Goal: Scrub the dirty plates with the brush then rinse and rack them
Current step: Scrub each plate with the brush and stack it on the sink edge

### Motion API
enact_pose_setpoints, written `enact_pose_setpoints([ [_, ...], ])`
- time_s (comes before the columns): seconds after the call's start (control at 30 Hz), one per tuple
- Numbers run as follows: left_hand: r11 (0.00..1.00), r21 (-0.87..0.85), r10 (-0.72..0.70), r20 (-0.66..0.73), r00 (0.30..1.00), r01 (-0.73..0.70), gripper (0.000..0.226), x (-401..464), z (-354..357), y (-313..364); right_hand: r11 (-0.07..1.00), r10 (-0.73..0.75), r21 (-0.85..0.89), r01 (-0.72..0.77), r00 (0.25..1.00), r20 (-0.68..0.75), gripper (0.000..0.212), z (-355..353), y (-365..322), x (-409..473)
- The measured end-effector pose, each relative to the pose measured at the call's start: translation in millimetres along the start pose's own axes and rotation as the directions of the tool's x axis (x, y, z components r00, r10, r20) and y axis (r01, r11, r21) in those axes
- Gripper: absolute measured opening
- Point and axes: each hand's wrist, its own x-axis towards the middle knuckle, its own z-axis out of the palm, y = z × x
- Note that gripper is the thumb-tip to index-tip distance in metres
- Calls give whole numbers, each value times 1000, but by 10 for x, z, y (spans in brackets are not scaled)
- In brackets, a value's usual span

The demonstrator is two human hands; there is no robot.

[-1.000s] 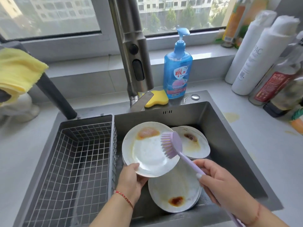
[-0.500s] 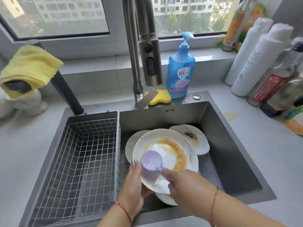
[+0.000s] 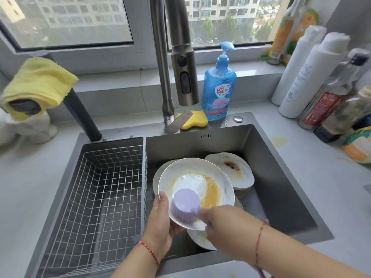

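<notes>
While the left hand (image 3: 160,221) grips the near-left rim of a round white plate (image 3: 218,177), tilted up over the steel sink (image 3: 281,177), the right hand (image 3: 224,227) is curled round the lilac plastic brush (image 3: 185,205). Its round bristled head presses the plate's lower left; the handle (mostly hidden) runs back right toward the person. Orange sauce smears the glossy plate. More dirty plates (image 3: 236,171) lie below. The wire rack (image 3: 100,197) sits left.
</notes>
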Motion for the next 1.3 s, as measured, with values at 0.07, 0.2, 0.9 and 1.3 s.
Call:
enact_pose_setpoints([
  [0.07,1000,8,-5,28,1000,5,45,-35,26,-23,999,30,46,-27,998,-58,49,-28,-45,191],
  [0.2,1000,5,13,42,999,-13,48,-74,36,-58,980,177,112,-162,974,-141,45,-142,205,490],
  [0.9,997,61,33,64,997,-37,46,-211,90,20,924,245,346,-161,946,-214,42,-88,232,509],
  [1.3,998,40,42,46,998,-44,42,-214,112,107,970,195,201,-139,935,-297,43,-53,261,458],
])
